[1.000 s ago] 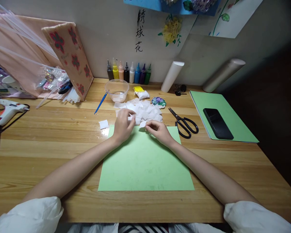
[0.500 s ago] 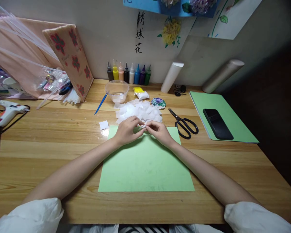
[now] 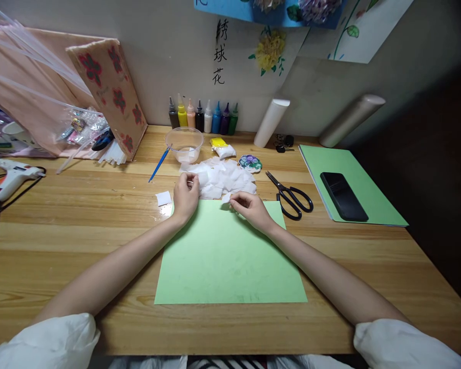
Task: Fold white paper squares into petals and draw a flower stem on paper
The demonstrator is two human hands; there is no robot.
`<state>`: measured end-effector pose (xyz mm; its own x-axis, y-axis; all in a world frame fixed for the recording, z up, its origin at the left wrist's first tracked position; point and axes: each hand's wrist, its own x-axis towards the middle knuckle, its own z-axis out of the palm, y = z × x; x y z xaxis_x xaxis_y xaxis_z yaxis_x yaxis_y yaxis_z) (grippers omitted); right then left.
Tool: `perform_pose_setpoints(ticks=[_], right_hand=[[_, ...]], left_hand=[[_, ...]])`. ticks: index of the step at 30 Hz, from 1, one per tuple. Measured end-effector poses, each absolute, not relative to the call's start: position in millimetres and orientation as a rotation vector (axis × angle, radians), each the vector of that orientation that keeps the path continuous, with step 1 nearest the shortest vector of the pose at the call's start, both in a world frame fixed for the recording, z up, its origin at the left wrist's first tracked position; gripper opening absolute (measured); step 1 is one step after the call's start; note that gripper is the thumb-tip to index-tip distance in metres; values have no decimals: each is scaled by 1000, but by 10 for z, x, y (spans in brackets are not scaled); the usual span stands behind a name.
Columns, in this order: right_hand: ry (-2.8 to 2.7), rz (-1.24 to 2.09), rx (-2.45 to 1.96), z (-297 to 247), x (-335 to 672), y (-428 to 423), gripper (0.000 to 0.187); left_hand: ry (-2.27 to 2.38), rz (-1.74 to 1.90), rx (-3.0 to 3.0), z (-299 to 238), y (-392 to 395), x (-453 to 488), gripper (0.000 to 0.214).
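Wooden table (image 3: pixel 100 220): 8 bottles (image 3: pixel 208 118) behind white tissue sheets (image 3: pixel 227 177).

grey wall (image 3: pixel 157 66), wooden table (image 3: pixel 80 225), dark right side (image 3: pixel 441 148)

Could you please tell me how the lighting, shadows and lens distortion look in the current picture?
Head view: the area right of the wooden table sinks into near-black; head view: a soft shadow lies on the green paper sheet beneath the right hand; head view: the white cylinder leans outward, probably wide-angle distortion.

left grip (image 3: pixel 186 199) curled, right grip (image 3: pixel 250 209) pinched
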<state>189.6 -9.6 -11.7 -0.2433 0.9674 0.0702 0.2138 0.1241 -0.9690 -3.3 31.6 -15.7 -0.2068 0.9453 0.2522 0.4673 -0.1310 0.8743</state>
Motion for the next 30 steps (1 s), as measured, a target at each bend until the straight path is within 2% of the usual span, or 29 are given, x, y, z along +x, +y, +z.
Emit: perform_pose_setpoints(ticks=[4, 6, 9, 13, 23, 30], right_hand=[[-1613, 1181, -1173, -111, 1895, -94, 18], [-1620, 1178, -1165, -109, 1894, -91, 18], [-1613, 1196, -1146, -107, 1892, -89, 18], [-1597, 1219, -1137, -109, 1895, -94, 17], [-1612, 1204, -1144, -102, 1895, -95, 16], [-1609, 1191, -1180, -119, 1901, -95, 17]], left_hand=[[1587, 1389, 1854, -97, 245, -7, 14], [1390, 1272, 2101, -49, 178, 25, 9], [1117, 1041, 2371, -12, 111, 62, 16], [1022, 979, 2465, -27, 101, 69, 18], [1148, 1024, 2361, -26, 92, 65, 16], [1615, 1251, 1707, -147, 276, -29, 18]])
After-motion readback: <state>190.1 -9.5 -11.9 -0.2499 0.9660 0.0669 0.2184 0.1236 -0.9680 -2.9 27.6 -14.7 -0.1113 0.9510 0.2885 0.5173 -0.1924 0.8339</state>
